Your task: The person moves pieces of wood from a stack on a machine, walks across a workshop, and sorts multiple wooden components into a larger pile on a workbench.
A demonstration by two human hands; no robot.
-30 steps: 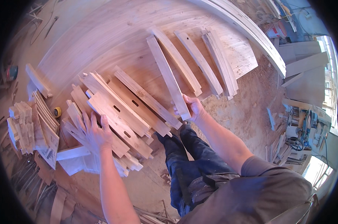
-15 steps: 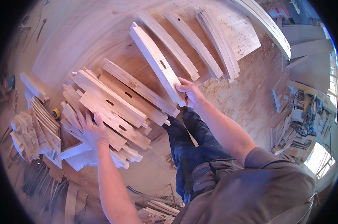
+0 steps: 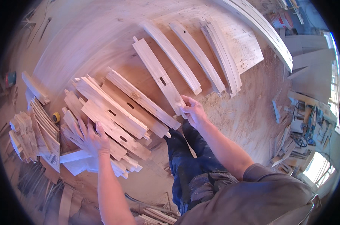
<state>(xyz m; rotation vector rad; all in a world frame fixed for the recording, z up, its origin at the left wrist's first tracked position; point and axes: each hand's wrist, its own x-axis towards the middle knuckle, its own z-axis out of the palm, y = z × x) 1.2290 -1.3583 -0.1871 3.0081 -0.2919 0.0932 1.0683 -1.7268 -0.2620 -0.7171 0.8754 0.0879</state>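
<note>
My right hand (image 3: 193, 111) grips the near end of a pale slotted wooden board (image 3: 155, 71), thumb on top. The board has a tenon at its far end and lies on or just above the table. My left hand (image 3: 93, 138) rests with spread fingers on a pile of wooden pieces (image 3: 74, 129) at the left. Beside that hand lie slotted boards (image 3: 115, 125), closely stacked and slanting toward me. A plain thick board (image 3: 143, 98) with wood chips on it lies between this stack and the held board.
Curved wooden pieces (image 3: 171, 56) lie spaced on the table (image 3: 91, 45) beyond my right hand. A bundle of short blocks (image 3: 23, 131) and a yellow tape measure (image 3: 56, 117) are at the left. Power tools (image 3: 306, 123) and offcuts sit far right. Sawdust covers the floor (image 3: 248, 112).
The board in my right hand has turned flatter and come down toward the table. My left hand stays on the pile. The whole view has shifted slightly.
</note>
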